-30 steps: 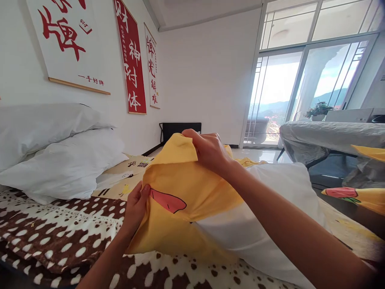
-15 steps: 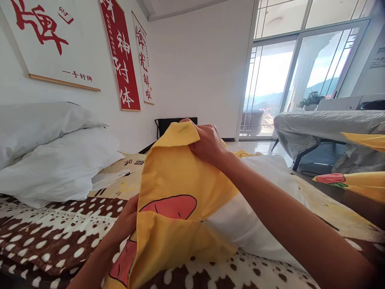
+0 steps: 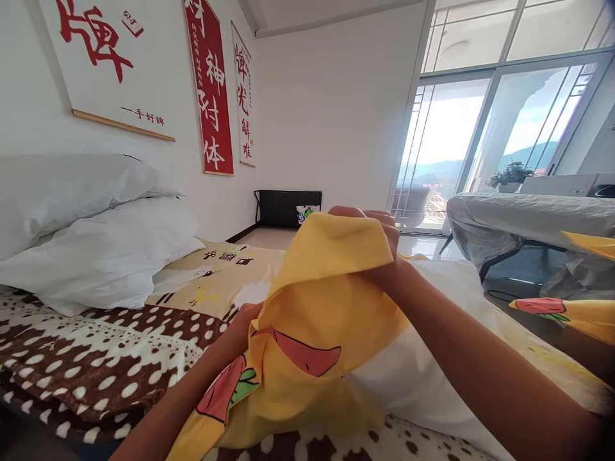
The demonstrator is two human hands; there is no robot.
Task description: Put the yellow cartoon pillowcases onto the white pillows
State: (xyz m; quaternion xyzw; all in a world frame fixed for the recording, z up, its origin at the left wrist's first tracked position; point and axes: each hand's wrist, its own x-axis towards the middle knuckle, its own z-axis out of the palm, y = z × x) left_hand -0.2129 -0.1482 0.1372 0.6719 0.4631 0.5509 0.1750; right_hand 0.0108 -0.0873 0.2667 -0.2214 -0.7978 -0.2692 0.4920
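Observation:
A yellow pillowcase [image 3: 327, 301] printed with red carrots stands raised in front of me, its top edge folded over. My right hand [image 3: 387, 229] is closed on that upper edge, knuckles showing behind the cloth. At the case's left side is my left hand [image 3: 246, 317], closed round the edge there; its fingertips are hidden by the fabric. A white pillow [image 3: 418, 365] lies under my right forearm, and one end disappears into the yellow cloth. How far it reaches inside is hidden.
Two white pillows [image 3: 91, 250] are stacked at the left on a brown-and-white spotted blanket [image 3: 120, 358]. Beyond lies a beige printed sheet [image 3: 223, 262]. A plastic-covered table [image 3: 538, 211] stands at the right. Another yellow carrot-print cloth [image 3: 589, 320] shows at the right edge near a person's arm.
The view has turned slightly left. Both hands and the pillowcase sit farther right in view, and the folded upper edge droops more toward me. Both hands keep their hold.

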